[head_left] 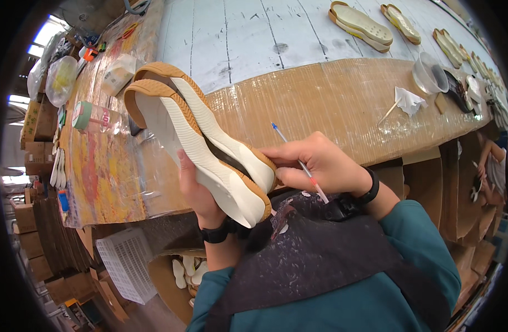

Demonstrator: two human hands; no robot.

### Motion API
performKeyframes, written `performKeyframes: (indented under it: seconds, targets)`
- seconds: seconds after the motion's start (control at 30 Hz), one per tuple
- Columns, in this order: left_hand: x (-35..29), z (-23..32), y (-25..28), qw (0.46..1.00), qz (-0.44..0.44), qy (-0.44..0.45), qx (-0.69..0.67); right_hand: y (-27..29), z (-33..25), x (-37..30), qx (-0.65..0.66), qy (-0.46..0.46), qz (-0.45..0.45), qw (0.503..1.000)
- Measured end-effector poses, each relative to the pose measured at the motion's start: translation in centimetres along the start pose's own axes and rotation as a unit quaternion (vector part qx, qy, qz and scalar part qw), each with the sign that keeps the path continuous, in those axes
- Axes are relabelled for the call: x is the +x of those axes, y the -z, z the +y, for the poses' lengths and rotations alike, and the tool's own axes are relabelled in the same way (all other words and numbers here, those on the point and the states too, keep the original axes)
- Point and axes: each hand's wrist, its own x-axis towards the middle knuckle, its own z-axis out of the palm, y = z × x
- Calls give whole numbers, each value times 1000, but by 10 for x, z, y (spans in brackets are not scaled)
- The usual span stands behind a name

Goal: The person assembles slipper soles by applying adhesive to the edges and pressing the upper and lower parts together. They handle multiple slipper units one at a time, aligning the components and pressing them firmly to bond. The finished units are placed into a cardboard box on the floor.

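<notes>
Near shoe sole (207, 157), white ribbed sidewall, tan rim: slanting in front of the person's chest, its toe end pointing up and to the left, its heel end sitting low, close to the apron (315, 260).

Far shoe sole (226, 138), matching: lying alongside the near one on its right, a dark gap showing between them midway.

Left hand (196, 193): supporting the near sole from its left side; one of its fingers (186, 166) is pressing up along the wall, the others are hiding behind the sole, so their closure is not showing fully.

Right hand (320, 160): closing its fingers (290, 176) nearly together, holding a pen (306, 169) slantwise across them; the fingertips are meeting the far sole's heel edge.

Desk (331, 105), brown covering: standing beyond the hands, carrying a green-lidded clear bottle (99, 118) at left, a clear tub (430, 74) and a white tissue (411, 102) at right.

Further soles (362, 26): resting on the white surface (248, 41) behind.
</notes>
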Motion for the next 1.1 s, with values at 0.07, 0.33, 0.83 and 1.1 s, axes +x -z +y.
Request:
performKeyframes:
  seconds: [0.07,0.33,0.83,1.1]
  targets:
    - [0,1,-2,1000,14,-2,7,-3,3,1,2,-13,9,1000]
    - [12,-3,45,985,-20,34,-168,-21,13,17,115,30,-14,993]
    - [-60,164,83,644,-438,-459,-427,-20,38,44,114,-41,85,989]
    - [54,24,74,993,-30,-51,104,38,52,89,91,-34,103,990]
